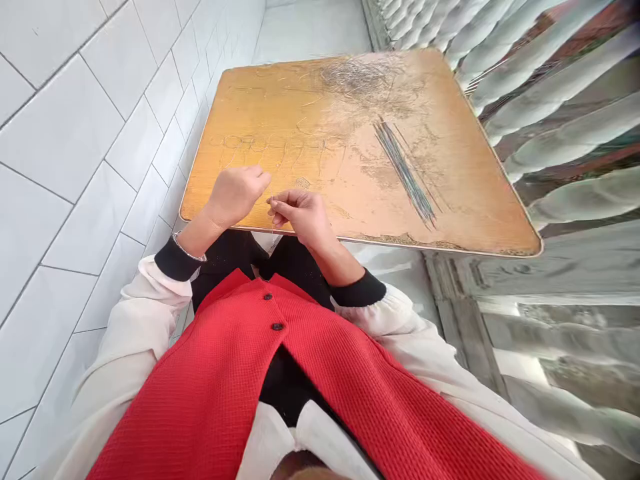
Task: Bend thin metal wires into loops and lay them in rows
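My right hand (304, 215) is closed in a pinch over the table's near edge. A thin strand (273, 223), wire or thread, hangs below its fingertips. Close beside it, my left hand (236, 195) is closed with its back towards me, so whatever its fingers hold is hidden. Just beyond my hands, a row of thin looped strands (285, 148) lies on the tabletop. A small pale clump (303, 182) rests near my right knuckles. Farther right is a bundle of thin, dark straight rods or wires (406, 175).
The worn wooden table (480, 193) has peeling patches and a chipped near edge. A dark tangle of fine strands (357, 75) covers part of its far side. White tiled wall (100, 153) runs along the left, and a balustrade (565, 127) stands at the right.
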A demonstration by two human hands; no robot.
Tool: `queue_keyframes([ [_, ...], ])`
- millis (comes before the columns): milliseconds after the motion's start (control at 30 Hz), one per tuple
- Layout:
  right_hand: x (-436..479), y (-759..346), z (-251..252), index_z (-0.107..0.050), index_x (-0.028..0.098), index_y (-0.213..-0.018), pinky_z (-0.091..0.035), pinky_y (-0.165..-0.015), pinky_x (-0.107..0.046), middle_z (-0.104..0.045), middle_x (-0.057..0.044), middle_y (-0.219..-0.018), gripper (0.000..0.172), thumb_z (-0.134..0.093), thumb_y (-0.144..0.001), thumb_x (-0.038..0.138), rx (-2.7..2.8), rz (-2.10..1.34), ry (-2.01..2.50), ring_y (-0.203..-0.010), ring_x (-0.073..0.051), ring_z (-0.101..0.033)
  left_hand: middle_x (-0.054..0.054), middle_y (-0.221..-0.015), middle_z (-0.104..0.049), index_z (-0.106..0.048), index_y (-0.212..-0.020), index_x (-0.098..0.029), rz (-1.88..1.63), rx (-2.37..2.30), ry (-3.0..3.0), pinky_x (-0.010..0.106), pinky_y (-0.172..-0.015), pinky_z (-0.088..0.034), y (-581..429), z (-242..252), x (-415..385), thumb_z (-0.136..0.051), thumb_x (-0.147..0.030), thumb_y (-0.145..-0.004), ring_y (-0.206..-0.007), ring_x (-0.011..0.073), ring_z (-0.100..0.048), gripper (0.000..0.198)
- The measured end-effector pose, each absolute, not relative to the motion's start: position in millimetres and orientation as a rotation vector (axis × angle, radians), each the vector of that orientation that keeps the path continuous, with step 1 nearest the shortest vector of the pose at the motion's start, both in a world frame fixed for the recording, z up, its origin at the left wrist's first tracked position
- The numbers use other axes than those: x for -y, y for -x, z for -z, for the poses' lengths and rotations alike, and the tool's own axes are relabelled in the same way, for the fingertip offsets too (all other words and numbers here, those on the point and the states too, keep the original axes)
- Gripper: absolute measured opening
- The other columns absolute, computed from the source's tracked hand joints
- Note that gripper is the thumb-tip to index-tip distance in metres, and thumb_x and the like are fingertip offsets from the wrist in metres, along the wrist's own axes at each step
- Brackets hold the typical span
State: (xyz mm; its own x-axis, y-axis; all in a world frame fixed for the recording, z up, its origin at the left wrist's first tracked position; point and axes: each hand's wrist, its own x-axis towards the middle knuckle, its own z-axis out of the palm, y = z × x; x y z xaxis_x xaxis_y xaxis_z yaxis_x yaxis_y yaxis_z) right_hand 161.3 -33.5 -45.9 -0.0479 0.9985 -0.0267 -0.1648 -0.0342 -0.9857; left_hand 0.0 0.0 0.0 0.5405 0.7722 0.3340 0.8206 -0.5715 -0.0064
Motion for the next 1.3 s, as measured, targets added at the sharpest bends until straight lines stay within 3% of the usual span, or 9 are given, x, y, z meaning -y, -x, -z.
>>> queue_keyframes([
  [167,30,-163,48,-0.067,0.015,-0.069,-0.050,-0.044,-0.017,-0.066,0.002,-0.057,0.020,-0.085,-0.072,0.024,1.120,-1.329,1.070,-0.043,-0.006,-0.056,0.007,-0.090,-0.071,-0.067,-0.091,-0.019,0.517,1.436,2.577,0.031,-0.070,-0.043,0,11,2,-0.043,-0.024,-0.102,-0.084,0.0201,-0.067,0.027],
  [300,30,-163,51,-0.068,0.016,-0.070,-0.048,-0.044,-0.017,-0.067,0.002,-0.058,0.017,-0.083,-0.072,0.023,1.088,-1.325,1.049,-0.043,-0.006,-0.055,0.009,-0.100,-0.075,-0.068,-0.103,-0.020,0.551,1.610,2.547,0.033,-0.078,-0.047,0,13,0,-0.044,-0.025,-0.103,-0.094,0.0231,-0.071,0.025],
  [467,31,-165,50,-0.070,0.016,-0.071,-0.048,-0.045,-0.016,-0.067,0.003,-0.059,0.015,-0.083,-0.069,0.022,1.036,-1.383,1.023,-0.044,-0.005,-0.055,0.007,-0.118,-0.076,-0.067,-0.120,-0.022,1.002,1.635,2.643,0.031,-0.097,-0.050,11,16,-1,-0.051,-0.025,-0.102,-0.111,0.0209,-0.071,0.024],
  [567,31,-166,50,-0.070,0.015,-0.071,-0.047,-0.046,-0.016,-0.067,0.003,-0.059,0.018,-0.085,-0.068,0.024,1.013,-1.398,1.019,-0.045,-0.005,-0.056,0.006,-0.116,-0.077,-0.066,-0.123,-0.022,1.221,1.706,2.654,0.031,-0.099,-0.051,18,19,1,-0.055,-0.022,-0.100,-0.111,0.0191,-0.071,0.026],
  [733,30,-167,51,-0.070,0.016,-0.073,-0.047,-0.047,-0.015,-0.068,0.003,-0.060,0.019,-0.086,-0.068,0.025,1.009,-1.384,1.014,-0.046,-0.005,-0.056,0.004,-0.088,-0.077,-0.066,-0.119,-0.017,1.409,2.053,2.685,0.026,-0.080,-0.056,15,18,7,-0.060,-0.016,-0.095,-0.083,0.0147,-0.074,0.024],
  [867,31,-164,52,-0.070,0.016,-0.073,-0.048,-0.047,-0.015,-0.068,0.003,-0.062,0.017,-0.085,-0.070,0.025,1.017,-1.371,1.031,-0.047,-0.004,-0.056,0.000,-0.073,-0.072,-0.065,-0.109,-0.014,1.612,2.319,2.728,0.018,-0.061,-0.051,5,14,11,-0.063,-0.014,-0.093,-0.065,0.0092,-0.069,0.016],
  [1100,3,-160,45,-0.069,0.014,-0.069,-0.050,-0.046,-0.015,-0.067,0.002,-0.061,0.012,-0.078,-0.076,0.012,0.965,-1.439,1.089,-0.045,-0.005,-0.058,-0.003,-0.066,-0.067,-0.064,-0.099,-0.015,1.953,2.492,2.414,0.015,-0.052,-0.046,21,19,0,-0.060,-0.016,-0.096,-0.055,0.0060,-0.064,0.004],
  [1300,-48,-148,25,-0.063,0.013,-0.064,-0.053,-0.049,-0.015,-0.063,0.001,-0.057,0.027,-0.064,-0.088,0.000,0.961,-1.452,1.165,-0.045,-0.005,-0.058,-0.001,-0.071,-0.068,-0.064,-0.095,-0.015,2.029,2.609,2.363,0.015,-0.052,-0.046,31,43,-7,-0.061,-0.026,-0.098,-0.058,0.0063,-0.066,0.012],
])
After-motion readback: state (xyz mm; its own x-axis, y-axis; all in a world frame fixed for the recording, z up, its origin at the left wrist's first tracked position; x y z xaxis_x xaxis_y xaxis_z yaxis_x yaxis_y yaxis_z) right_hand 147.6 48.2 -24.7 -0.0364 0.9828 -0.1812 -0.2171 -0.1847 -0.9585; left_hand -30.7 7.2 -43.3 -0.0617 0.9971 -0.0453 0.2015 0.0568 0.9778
